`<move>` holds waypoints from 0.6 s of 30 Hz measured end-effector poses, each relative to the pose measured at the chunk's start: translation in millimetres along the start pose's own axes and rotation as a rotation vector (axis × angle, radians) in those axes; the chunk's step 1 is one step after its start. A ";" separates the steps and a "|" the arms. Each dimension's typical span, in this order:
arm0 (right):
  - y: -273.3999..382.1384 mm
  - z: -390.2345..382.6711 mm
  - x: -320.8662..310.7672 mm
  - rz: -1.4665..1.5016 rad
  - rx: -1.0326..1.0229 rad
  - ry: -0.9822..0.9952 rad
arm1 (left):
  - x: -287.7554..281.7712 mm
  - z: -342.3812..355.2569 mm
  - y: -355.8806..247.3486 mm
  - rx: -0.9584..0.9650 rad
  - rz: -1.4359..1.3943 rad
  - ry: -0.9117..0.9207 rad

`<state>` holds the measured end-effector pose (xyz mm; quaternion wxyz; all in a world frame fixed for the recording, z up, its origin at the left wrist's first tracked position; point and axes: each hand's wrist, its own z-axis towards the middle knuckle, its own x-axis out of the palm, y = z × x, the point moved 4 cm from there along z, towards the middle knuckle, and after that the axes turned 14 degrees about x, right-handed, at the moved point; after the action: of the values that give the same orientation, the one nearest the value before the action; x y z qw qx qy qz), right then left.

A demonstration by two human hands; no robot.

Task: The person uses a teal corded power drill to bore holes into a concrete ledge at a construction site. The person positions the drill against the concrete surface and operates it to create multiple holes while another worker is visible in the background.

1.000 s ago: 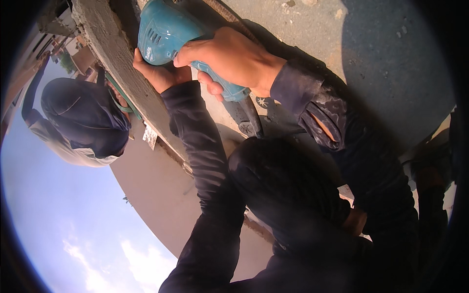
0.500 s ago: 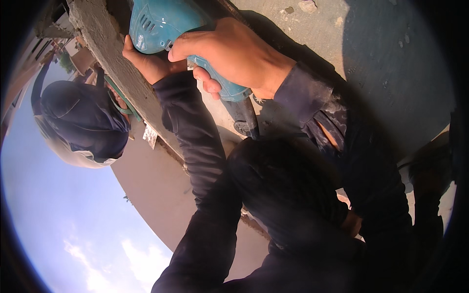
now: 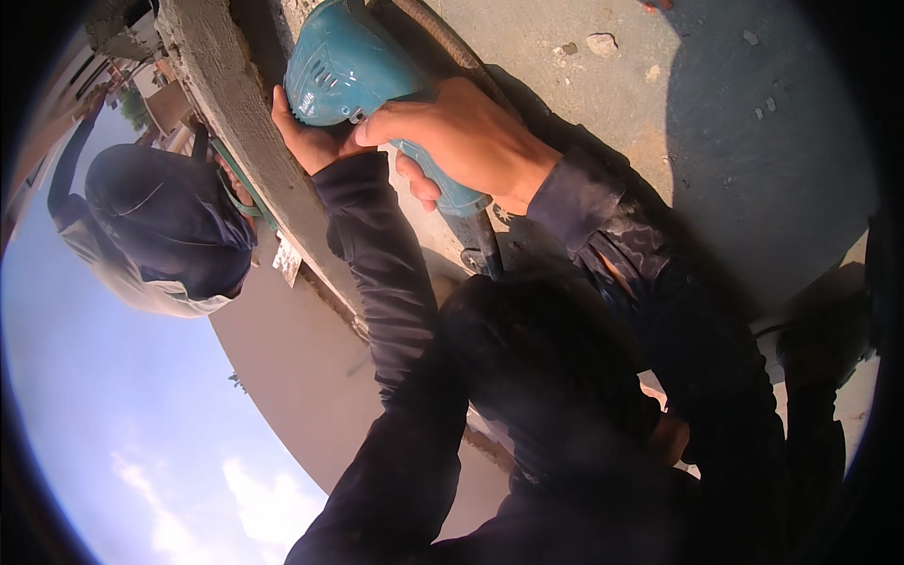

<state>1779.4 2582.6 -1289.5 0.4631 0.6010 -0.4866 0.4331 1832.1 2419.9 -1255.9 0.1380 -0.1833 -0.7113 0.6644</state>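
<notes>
A teal corded power drill is in both my hands near the top of the view, and its front end runs out past the upper edge. My right hand wraps round the pistol grip, fingers closed, with the black cord sleeve hanging below it. Cupped round the rear of the drill's body is my left hand; part of its fingers is hidden behind the drill. The drill lies close beside a rough concrete ledge. Whether its tip touches anything cannot be seen.
On the left, beyond the ledge, a person in a dark head covering holds a green tool. A rusty bar lies behind the drill. Stone chips lie on the concrete floor. My bent knee is below my hands.
The drill and both hands have shifted slightly right and down in the view. More of the rusty bar shows. My grip looks the same.
</notes>
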 end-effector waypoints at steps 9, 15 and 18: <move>11.9 -7.7 1.1 -0.142 -0.105 -0.143 | 6.9 11.1 2.6 -0.082 -0.111 -0.048; 28.5 -30.8 -5.5 -0.146 -0.095 -0.176 | 43.2 5.2 5.6 -0.032 0.028 0.059; 17.7 -19.9 -4.4 0.125 0.018 -0.132 | 41.8 7.5 -3.2 -0.020 0.116 0.063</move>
<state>1759.9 2601.1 -1287.5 0.3968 0.6008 -0.5487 0.4249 1791.1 2431.6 -1255.3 0.1198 -0.2462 -0.7014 0.6581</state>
